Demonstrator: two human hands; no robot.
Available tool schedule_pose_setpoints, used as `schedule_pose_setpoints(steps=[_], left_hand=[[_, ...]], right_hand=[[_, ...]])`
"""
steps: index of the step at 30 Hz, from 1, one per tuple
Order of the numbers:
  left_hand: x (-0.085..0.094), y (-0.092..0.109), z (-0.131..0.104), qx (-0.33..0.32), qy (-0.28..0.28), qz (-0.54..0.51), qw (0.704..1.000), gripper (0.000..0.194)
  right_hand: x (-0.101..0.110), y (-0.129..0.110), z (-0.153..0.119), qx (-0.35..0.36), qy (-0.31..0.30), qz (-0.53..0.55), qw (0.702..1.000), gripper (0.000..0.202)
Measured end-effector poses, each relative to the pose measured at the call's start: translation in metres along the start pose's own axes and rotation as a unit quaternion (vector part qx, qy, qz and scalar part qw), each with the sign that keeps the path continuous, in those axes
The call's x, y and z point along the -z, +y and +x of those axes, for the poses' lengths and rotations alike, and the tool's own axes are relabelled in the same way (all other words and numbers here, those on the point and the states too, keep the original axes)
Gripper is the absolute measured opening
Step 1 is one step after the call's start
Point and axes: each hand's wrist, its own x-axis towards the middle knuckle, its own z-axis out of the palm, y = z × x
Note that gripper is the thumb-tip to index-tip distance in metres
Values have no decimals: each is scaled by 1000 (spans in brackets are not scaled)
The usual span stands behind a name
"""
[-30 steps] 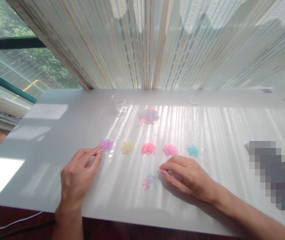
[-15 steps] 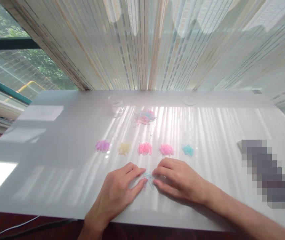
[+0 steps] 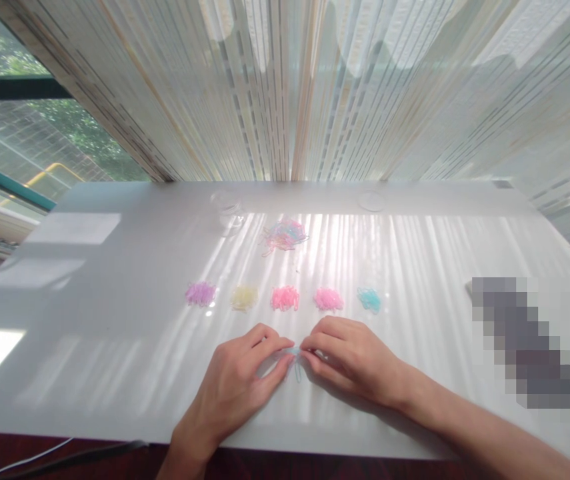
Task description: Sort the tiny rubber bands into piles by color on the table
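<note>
My left hand and my right hand meet fingertip to fingertip near the front of the table. Between them are a few thin, elongated light-blue loops, which look like paper clips or small elastic bands. Thumb and fingers of each hand are pinched at these loops, partly hiding them. Just beyond the hands lies a row of similar loops in separate piles: purple, yellow, coral pink, light pink and turquoise. Farther back is a mixed-colour pile.
A clear jar stands at the back left of the white table, and a clear round lid lies at the back right. A blurred-out object is on the right. A striped curtain hangs behind.
My right fingertips have moved left, up to my left fingertips, and the loops between them are gathered closer together. The whole view has shifted slightly.
</note>
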Motion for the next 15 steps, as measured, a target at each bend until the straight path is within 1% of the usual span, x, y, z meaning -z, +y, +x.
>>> schedule_pose_setpoints(steps=[4, 7, 11, 15], left_hand=[[1, -1, 2, -15, 20, -33, 999, 14], [-1, -2, 3, -14, 29, -57, 998, 13], [-5, -2, 2, -11, 29, -66, 997, 12], [-6, 0, 4, -20, 45, -69, 996, 10]], right_hand=[[3, 1, 1, 6, 29, 5, 1000, 23], [2, 2, 1, 0, 35, 13, 999, 23], [0, 1, 1, -5, 24, 30, 999, 21], [1, 0, 2, -17, 5, 36, 999, 20]])
